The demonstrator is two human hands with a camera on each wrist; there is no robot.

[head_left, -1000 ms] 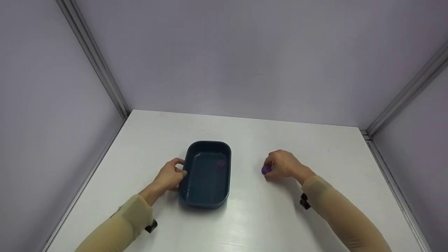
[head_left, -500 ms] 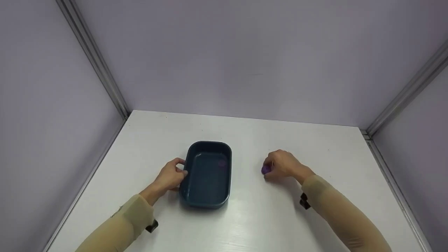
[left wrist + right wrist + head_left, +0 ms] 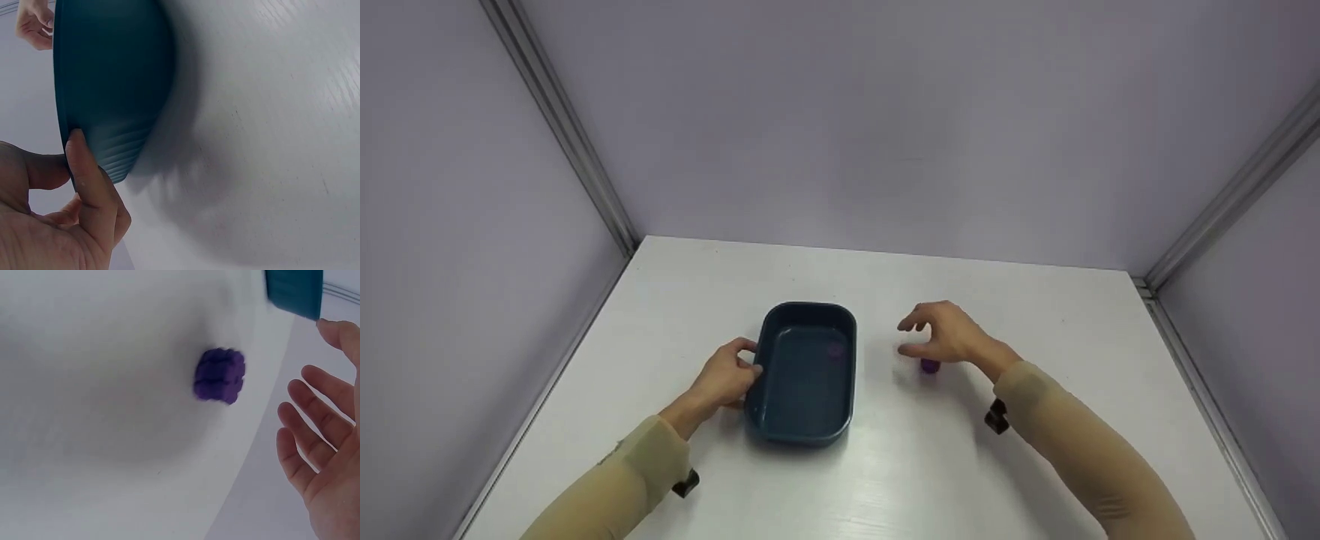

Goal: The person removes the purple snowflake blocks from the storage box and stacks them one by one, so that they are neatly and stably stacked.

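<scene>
Two bare hands work over a white table (image 3: 1035,315). The left hand (image 3: 725,379) grips the near left rim of a dark teal rectangular plastic tub with rounded corners (image 3: 805,371), thumb curled over the lip and fingers against the outer wall. The right hand (image 3: 945,335) hovers with its fingers spread and relaxed, holding nothing, just above a small knobbly purple block (image 3: 930,365). That block lies on the table, apart from the palm, to the right of the tub and near it. Pale grey walls enclose the table.
</scene>
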